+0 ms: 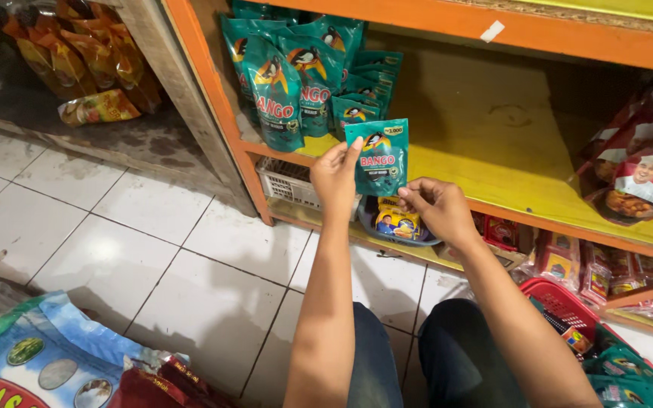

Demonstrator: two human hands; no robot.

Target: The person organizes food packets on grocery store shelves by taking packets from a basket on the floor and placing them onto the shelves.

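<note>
Shelf [493, 143], orange-framed with a yellow board, across the upper right of the frame. White tiled floor [115, 249] over the lower left. Printed sack [47, 363] in the bottom left corner. Teal pouches [296, 83], upright in a cluster at upper centre on the shelf. Red basket [564, 306] at lower right. Left hand [334, 177] at centre, fingers pinched on the left edge of a small teal sachet [379, 155], held upright before the shelf edge. Right hand [440, 208] just below and right of it, fingers curled narrow at the sachet's lower corner; actual contact impossible to tell.
</note>
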